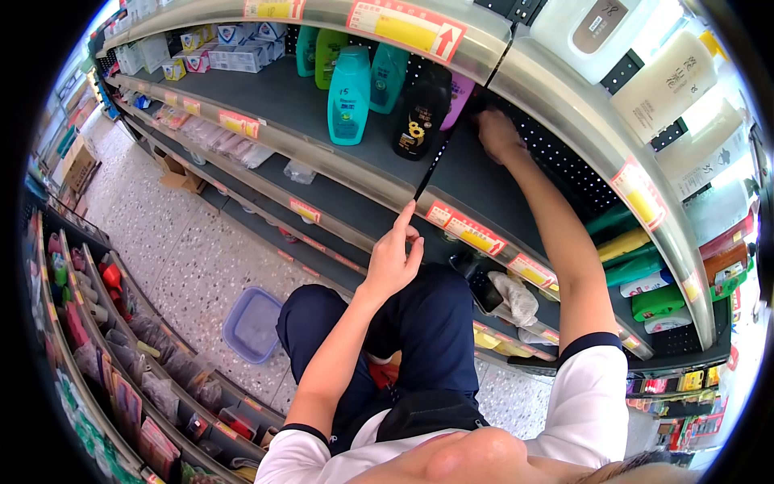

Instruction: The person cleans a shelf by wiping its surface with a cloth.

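My right hand [500, 135] reaches deep into the shelf [484, 173], close to the back panel. Its fingers are curled in shadow, and whatever they hold is hidden. Just left of it stand a black shampoo bottle [421, 113] and a purple bottle [458, 98] partly behind it. My left hand [393, 256] is at the shelf's front edge, index finger stretched out to the price strip and the other fingers loosely bent. Nothing is in it. Further left are a turquoise shampoo bottle [349, 95], another turquoise bottle [389, 77] and a green bottle [329, 58].
Boxed soaps [238, 56] fill the shelf's far left. Bottles lie on their sides at the right [645, 282]. A greyish cloth [513, 298] rests on a lower shelf near my knee. A purple plastic basin [252, 325] sits on the speckled floor. Large white bottles [665, 85] stand on the upper shelf.
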### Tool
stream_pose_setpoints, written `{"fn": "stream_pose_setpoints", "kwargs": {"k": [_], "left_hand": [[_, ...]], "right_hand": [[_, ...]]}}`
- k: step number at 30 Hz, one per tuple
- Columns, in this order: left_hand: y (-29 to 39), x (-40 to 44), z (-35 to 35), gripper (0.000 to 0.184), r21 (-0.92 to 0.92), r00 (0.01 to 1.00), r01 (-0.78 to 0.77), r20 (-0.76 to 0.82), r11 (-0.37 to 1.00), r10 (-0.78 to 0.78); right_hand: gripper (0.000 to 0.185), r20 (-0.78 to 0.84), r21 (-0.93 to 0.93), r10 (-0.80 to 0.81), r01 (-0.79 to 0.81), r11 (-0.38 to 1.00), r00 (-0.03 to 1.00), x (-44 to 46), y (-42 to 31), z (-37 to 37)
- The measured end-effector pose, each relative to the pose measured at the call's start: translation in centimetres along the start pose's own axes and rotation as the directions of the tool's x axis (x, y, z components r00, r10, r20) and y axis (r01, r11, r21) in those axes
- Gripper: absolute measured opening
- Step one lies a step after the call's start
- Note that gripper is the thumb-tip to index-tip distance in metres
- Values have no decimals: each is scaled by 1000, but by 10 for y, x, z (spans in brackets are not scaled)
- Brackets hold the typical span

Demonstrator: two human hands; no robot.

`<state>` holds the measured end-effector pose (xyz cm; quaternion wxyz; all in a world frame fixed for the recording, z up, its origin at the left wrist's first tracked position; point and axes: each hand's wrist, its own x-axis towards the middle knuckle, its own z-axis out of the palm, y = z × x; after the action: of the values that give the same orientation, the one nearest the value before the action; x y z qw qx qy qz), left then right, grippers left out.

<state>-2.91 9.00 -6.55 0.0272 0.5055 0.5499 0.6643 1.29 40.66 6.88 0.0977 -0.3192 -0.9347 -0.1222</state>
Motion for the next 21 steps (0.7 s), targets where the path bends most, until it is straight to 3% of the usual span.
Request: {"fn": "stream_pose_setpoints", "kwargs": {"k": [2,5,8,14,17,19,21], "left_hand": [[2,-1,-4,70,16,1000,17,19,1000,-17],[5,-3,-10,69,47,1000,-1,30,999,0],[11,-7,-22,65,97,998,-26,55,995,21],[10,-28,-48,56,164,998,-5,67,986,-6],[20,-58,-60,51,127,989,140,31,982,-145],[27,-83,-64,49,94,974,228,-26,969,-227],[38,-112,-66,48,76,957,282,-87,957,-275]], "right_hand": [[31,8,-56,48,-47,997,999,1,1,2],[29,143,-45,108,-103,994,984,-13,4,-18],[27,9,-17,-36,36,999,999,-43,14,-38],[25,-391,225,-68,167,960,918,-137,-27,-118],[27,-620,261,-92,316,912,779,-185,-60,-152],[35,-751,173,-129,382,908,648,-210,-80,-167],[38,-797,288,-27,419,861,604,-232,-98,-175]]}}
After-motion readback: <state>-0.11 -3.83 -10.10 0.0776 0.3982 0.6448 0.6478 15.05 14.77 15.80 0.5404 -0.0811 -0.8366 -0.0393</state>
